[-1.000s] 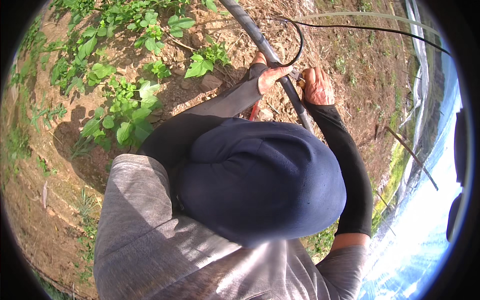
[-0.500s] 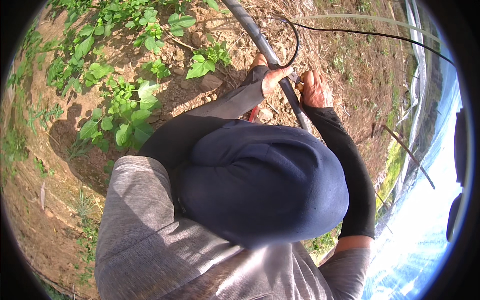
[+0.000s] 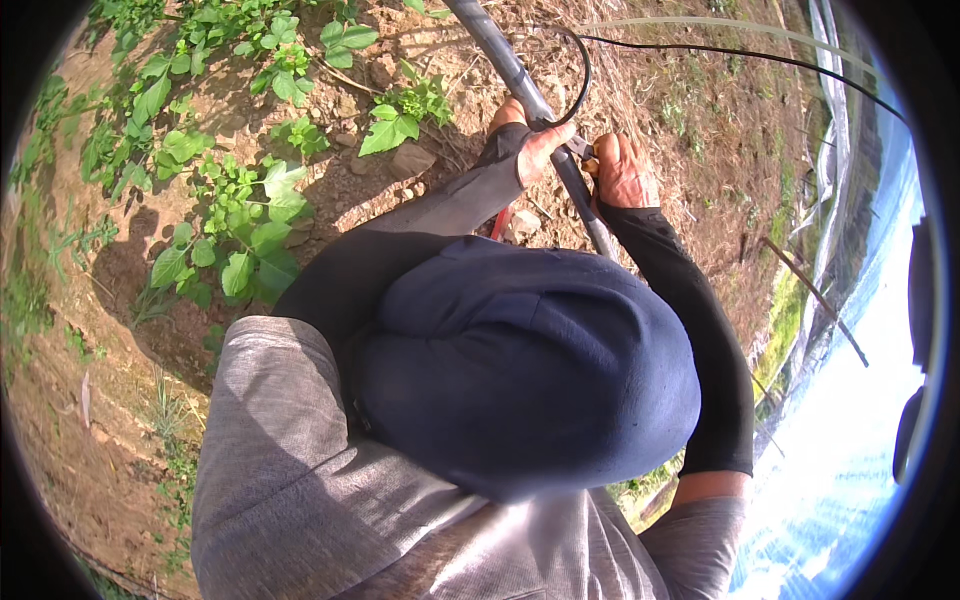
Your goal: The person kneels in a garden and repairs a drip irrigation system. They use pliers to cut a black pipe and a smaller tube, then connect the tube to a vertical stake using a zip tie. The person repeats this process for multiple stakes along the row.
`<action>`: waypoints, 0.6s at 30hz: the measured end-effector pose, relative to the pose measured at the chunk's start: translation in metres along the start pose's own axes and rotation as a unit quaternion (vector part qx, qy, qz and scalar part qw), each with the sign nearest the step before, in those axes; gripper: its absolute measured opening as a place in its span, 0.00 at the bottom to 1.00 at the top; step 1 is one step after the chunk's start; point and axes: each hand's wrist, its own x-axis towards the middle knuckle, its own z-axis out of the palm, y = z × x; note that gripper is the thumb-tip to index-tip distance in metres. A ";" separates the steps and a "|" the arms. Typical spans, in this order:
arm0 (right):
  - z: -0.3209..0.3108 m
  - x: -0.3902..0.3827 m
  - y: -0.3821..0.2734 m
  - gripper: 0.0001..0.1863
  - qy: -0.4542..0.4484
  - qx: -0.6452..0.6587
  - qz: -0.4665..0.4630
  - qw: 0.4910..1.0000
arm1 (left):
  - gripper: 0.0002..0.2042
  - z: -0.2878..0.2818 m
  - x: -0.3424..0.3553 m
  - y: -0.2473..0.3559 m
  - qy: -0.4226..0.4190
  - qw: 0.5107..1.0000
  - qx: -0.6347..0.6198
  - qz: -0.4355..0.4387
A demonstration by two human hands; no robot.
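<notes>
In the upper middle of the view, the left hand [image 3: 540, 150] is closed around a long, round, dark grey pipe [image 3: 507, 63], part of the hand showing on either side of it; the fingertips are mostly hidden. Just to its right, the right hand [image 3: 626, 174] is curled firmly around a small tool with a silvery metal head and orange-yellow handle parts [image 3: 580, 147], the metal head pointing at the pipe beside the left hand. Whether the metal touches the pipe cannot be told.

The pipe slants from the top edge down to the right, passing between the hands and going out of sight behind a dark blue cloth head covering [image 3: 530, 370]. A thin, black, flexible hose [image 3: 587, 75] curves in a loop above the hands, its lower end meeting the pipe at the left hand. Near the top of that loop, a thin black line [image 3: 740, 51] and a pale, translucent tube [image 3: 720, 24] run off to the right.

Below the left wrist, a narrow red object [image 3: 501, 222] shows partly, its kind unclear. Black sleeves [image 3: 722, 370] cover both forearms, above a grey shirt [image 3: 290, 470]. Further left, leafy green plants [image 3: 245, 225] grow from brown, stony soil [image 3: 345, 185]; dry straw [image 3: 715, 150] covers the ground on the right.
</notes>
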 end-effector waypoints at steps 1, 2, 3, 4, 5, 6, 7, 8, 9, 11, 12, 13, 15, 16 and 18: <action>0.000 0.000 0.000 0.13 0.000 -0.003 0.000 1.000 | 0.15 0.000 0.000 0.000 -0.003 1.000 -0.023 -0.009; -0.001 0.000 0.000 0.13 0.000 -0.006 0.000 1.000 | 0.15 0.001 -0.001 0.000 -0.006 0.999 -0.046 -0.017; 0.000 -0.001 0.000 0.13 0.001 -0.010 0.002 1.000 | 0.15 0.002 -0.002 0.001 -0.011 0.997 -0.070 -0.027; 0.001 -0.001 0.000 0.12 0.005 -0.007 0.003 1.000 | 0.14 -0.001 0.002 -0.002 -0.019 0.999 -0.036 -0.021; 0.005 -0.001 0.000 0.12 0.009 -0.004 0.002 1.000 | 0.15 -0.003 0.001 -0.002 -0.012 0.998 -0.027 -0.047; 0.009 -0.002 0.001 0.12 0.013 0.001 0.006 1.000 | 0.17 -0.002 -0.003 0.008 -0.006 0.997 -0.017 -0.075; 0.011 -0.003 0.001 0.12 0.006 -0.002 0.011 1.000 | 0.19 -0.001 -0.004 0.014 -0.001 0.995 -0.006 -0.104; 0.011 -0.003 0.000 0.12 0.000 -0.004 0.016 1.000 | 0.18 -0.001 -0.003 0.014 -0.002 0.995 0.008 -0.104; 0.010 -0.005 -0.002 0.12 -0.010 -0.008 0.022 1.000 | 0.18 -0.001 -0.004 0.011 0.003 0.995 0.006 -0.099; 0.012 -0.005 -0.002 0.11 0.002 -0.027 0.018 0.999 | 0.18 -0.003 -0.002 0.003 0.012 0.996 0.001 -0.091; 0.012 -0.005 -0.003 0.11 0.003 -0.035 0.020 0.999 | 0.18 -0.006 0.002 -0.012 0.000 0.999 -0.006 -0.046; 0.016 -0.002 -0.003 0.11 0.004 -0.034 0.015 0.999 | 0.16 -0.007 0.002 -0.012 0.018 0.999 -0.017 -0.027; 0.014 0.005 -0.002 0.11 0.007 -0.015 0.011 1.000 | 0.14 -0.011 0.007 -0.009 0.018 0.996 0.078 -0.044; 0.012 0.004 -0.001 0.12 -0.011 -0.034 0.017 0.999 | 0.12 -0.013 0.012 -0.020 -0.011 0.999 0.041 -0.031; 0.009 0.007 -0.003 0.13 -0.015 -0.057 0.023 0.998 | 0.15 -0.010 0.012 -0.025 -0.014 1.000 0.028 -0.003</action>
